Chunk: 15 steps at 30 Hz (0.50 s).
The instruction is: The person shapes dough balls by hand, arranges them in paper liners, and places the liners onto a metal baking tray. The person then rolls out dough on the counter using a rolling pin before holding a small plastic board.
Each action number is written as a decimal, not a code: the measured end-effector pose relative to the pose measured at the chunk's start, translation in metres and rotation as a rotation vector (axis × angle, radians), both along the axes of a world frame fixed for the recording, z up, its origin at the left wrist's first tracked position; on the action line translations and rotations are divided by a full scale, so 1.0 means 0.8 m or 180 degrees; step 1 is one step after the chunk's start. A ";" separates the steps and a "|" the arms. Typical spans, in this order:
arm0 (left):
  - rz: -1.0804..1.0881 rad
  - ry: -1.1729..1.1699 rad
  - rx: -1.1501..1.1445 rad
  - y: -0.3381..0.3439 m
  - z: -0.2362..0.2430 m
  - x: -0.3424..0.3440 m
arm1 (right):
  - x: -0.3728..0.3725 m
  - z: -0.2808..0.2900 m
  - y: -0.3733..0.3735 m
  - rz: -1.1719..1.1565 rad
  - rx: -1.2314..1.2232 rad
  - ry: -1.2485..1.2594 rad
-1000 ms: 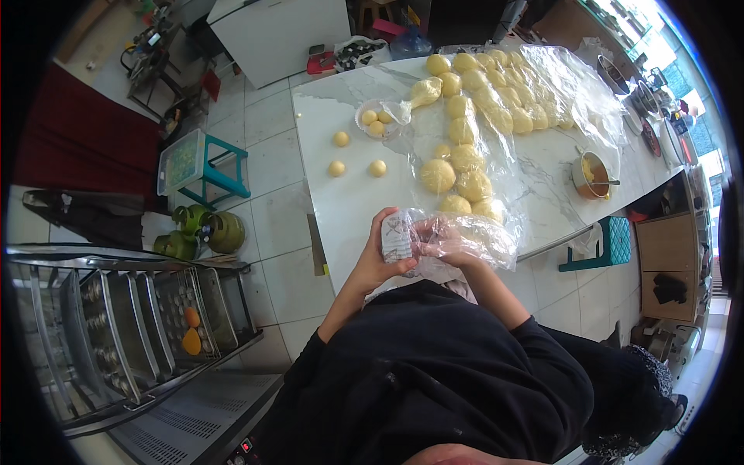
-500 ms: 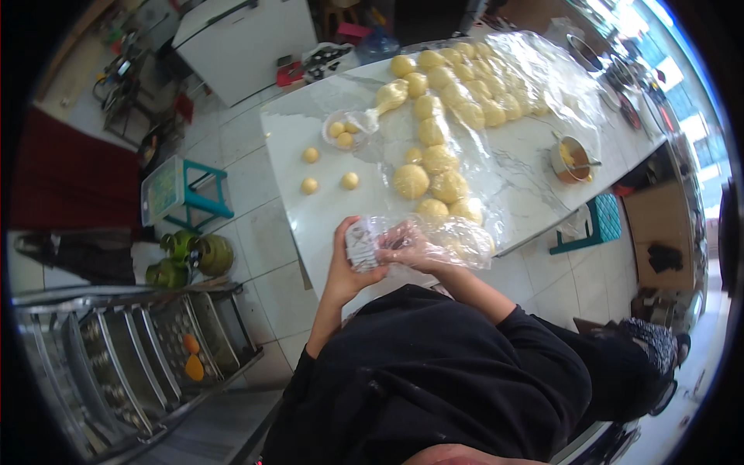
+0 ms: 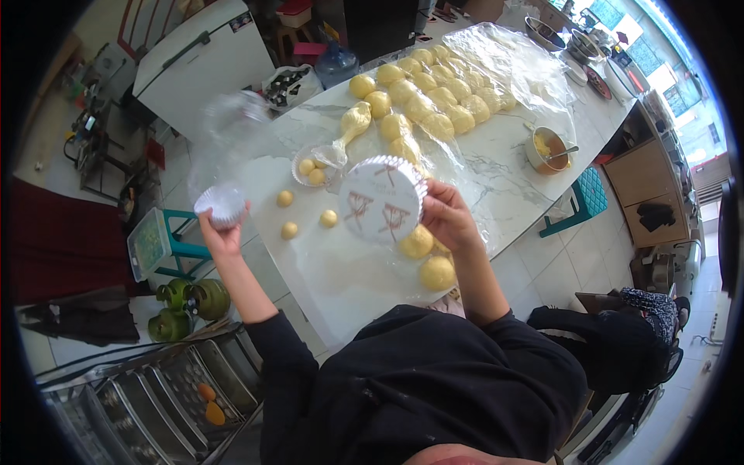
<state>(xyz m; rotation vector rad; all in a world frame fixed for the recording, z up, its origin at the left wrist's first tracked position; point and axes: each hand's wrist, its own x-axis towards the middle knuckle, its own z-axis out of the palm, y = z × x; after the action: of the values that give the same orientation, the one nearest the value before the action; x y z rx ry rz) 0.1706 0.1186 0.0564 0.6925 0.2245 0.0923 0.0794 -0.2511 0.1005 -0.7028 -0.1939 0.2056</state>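
Note:
My right hand (image 3: 453, 221) is closed on the edge of a white fluted paper baking cup (image 3: 381, 200), its flat printed base facing up; whether it is one cup or a stack I cannot tell. Out to the left, my left hand (image 3: 225, 239) grips another white fluted paper cup or stack (image 3: 220, 204). Just beyond it a clear plastic bag (image 3: 229, 136) is smeared by motion. Three small dough balls (image 3: 328, 218) lie on the table between my hands. Larger yellow dough balls (image 3: 437, 273) sit near my right forearm, others farther back under clear plastic sheeting (image 3: 496, 58).
A round container of small balls (image 3: 313, 166) stands beside a piping bag of yellow filling (image 3: 356, 120) on the marble table (image 3: 298, 271). A pot with a spoon (image 3: 547, 149) is at the right. Left are green gas cylinders (image 3: 182, 306), a teal stool (image 3: 178, 256) and a tray rack (image 3: 143, 395).
My hands have moved apart, the left swinging out left and the right lifting the cup over the table. The plastic bag has gone from my right hand's side to the far left.

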 end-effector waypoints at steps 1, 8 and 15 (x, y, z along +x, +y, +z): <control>0.0100 0.0051 0.0111 0.014 -0.014 0.030 | 0.009 -0.003 -0.007 -0.0200 -0.0209 0.0008; 0.0264 0.0670 0.2029 0.040 -0.135 0.139 | 0.070 -0.056 -0.139 -0.2757 -0.4524 -0.0115; -0.0002 0.0963 0.3943 0.044 -0.155 0.138 | 0.071 -0.128 -0.231 -0.1185 -0.5096 0.0818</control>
<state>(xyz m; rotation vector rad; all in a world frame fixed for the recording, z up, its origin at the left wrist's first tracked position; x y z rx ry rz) 0.2810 0.1539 -0.0674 1.9458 0.4611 0.1229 0.1365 -0.4357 -0.0021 -2.2575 0.4296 0.0514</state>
